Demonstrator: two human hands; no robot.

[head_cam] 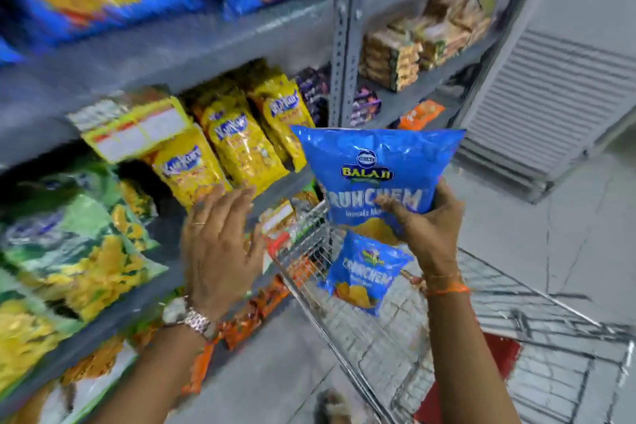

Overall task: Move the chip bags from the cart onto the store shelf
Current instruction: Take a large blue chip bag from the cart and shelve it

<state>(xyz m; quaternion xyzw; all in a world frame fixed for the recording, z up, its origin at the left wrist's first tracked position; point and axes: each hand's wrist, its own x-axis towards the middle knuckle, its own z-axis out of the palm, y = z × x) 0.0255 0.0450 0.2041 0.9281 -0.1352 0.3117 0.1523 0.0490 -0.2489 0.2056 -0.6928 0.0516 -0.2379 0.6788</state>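
Head view: right hand [428,231] clamped on the lower part of a blue glossy Crunchem chip bag [378,175], held upright above the wire metal cart [378,337] — a second, smaller blue chip bag [361,274] inside it, left hand [220,244] empty, fingers spread, beside the grey metal shelf [165,55] with yellow snack packets [241,144].

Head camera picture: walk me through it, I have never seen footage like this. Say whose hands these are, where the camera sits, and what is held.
There is no machine here. A person wears one wide camera on the head, looking forward and down, so both arms reach in from below. The right hand grips a blue chip bag from underneath, lifted above a wire shopping cart. A second, smaller blue bag lies in the cart. The left hand, open and empty, with a watch on its wrist, reaches toward the grey store shelf, which already carries yellow snack packs, green bags and, on the top level, more blue bags.
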